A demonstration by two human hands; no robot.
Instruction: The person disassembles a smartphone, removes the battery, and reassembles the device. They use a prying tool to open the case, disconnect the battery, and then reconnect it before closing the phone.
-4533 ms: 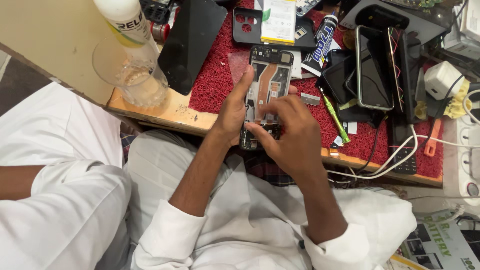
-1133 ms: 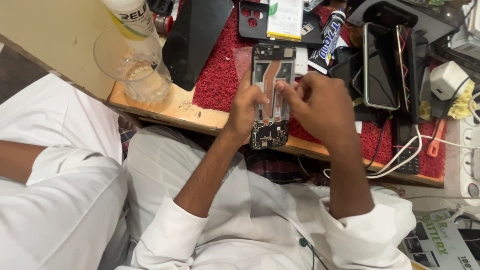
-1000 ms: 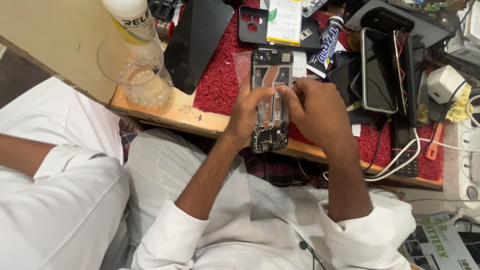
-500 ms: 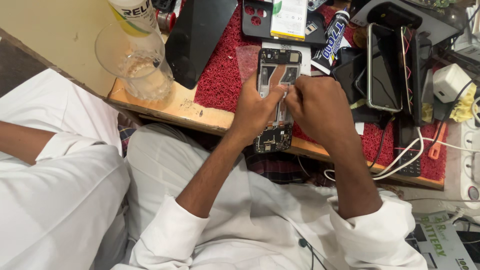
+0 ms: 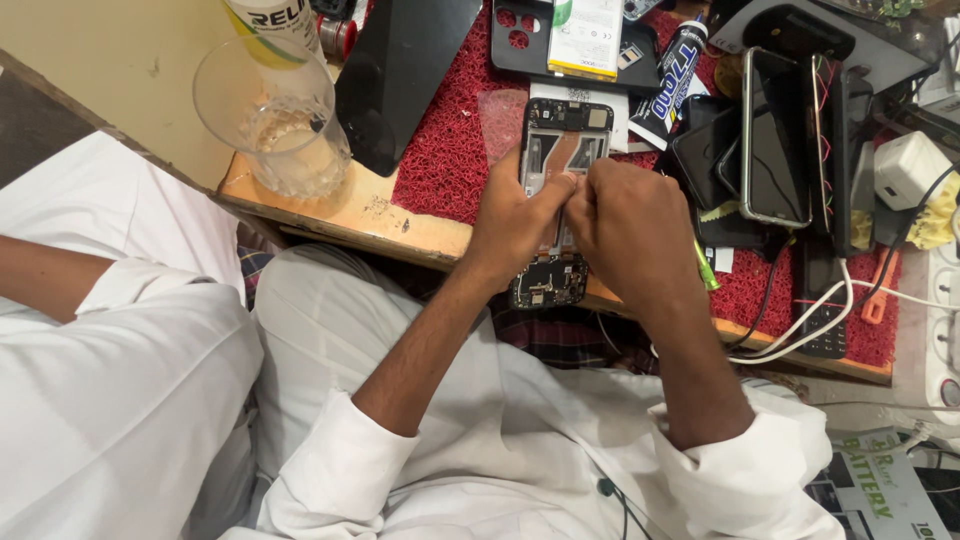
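An opened phone frame (image 5: 560, 140) with bare circuitry lies lengthwise over the red bristle mat (image 5: 450, 160), its lower end (image 5: 548, 285) hanging past the wooden bench edge. My left hand (image 5: 515, 225) grips the frame's left side, thumb pressed on its middle. My right hand (image 5: 630, 230) is closed over the frame's right side, its fingertips pinched together at the frame's centre beside my left thumb. Whether a part or tool sits between those fingertips is hidden.
A clear glass (image 5: 270, 115) stands at the bench's left corner beside a black phone back (image 5: 400, 70). A glue tube (image 5: 672, 80), several phones (image 5: 775, 135), a white charger (image 5: 908, 165), cables and an orange tool (image 5: 880, 290) crowd the right. Another person's white sleeve (image 5: 110, 370) is at left.
My right hand moved from the frame's lower end up to its middle and now pinches there. My left hand kept its hold on the frame.
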